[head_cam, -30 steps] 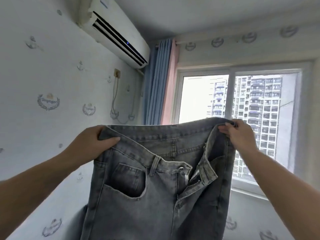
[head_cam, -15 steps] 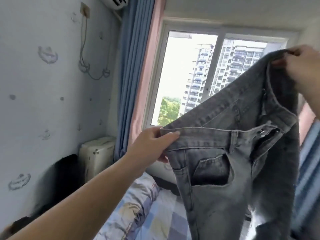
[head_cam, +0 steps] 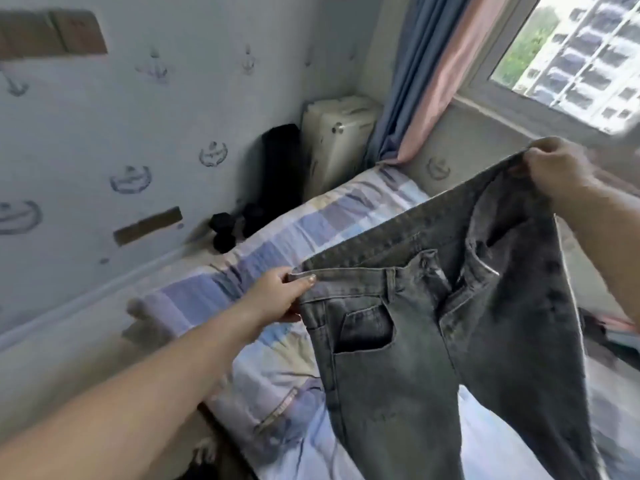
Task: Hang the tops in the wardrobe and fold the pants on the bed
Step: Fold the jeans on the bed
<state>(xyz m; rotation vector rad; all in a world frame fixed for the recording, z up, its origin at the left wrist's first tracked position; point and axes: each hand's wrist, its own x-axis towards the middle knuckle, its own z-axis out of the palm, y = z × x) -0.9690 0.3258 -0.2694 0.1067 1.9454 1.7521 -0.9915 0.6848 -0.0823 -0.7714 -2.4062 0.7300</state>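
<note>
The jeans [head_cam: 433, 323] hang by their waistband above the bed [head_cam: 277, 244], legs trailing down. The left hand [head_cam: 280, 296] pinches the lower, nearer corner; the right hand [head_cam: 554, 164] grips the higher one, so the waistband slants up to the right.

Both hands [head_cam: 277, 296] [head_cam: 554, 164] hold grey jeans [head_cam: 433, 323] above the bed [head_cam: 277, 233].

**Faded grey against pastel checks**

The jeans [head_cam: 433, 341] are washed grey denim, darker inside the pocket. The bed [head_cam: 277, 237] wears blue, lilac and cream checks. The wall [head_cam: 138, 133] is pale with bluish crests, the curtain [head_cam: 426, 71] blue and pink. A dark, possibly black, bag [head_cam: 280, 168] stands nearby.
</note>
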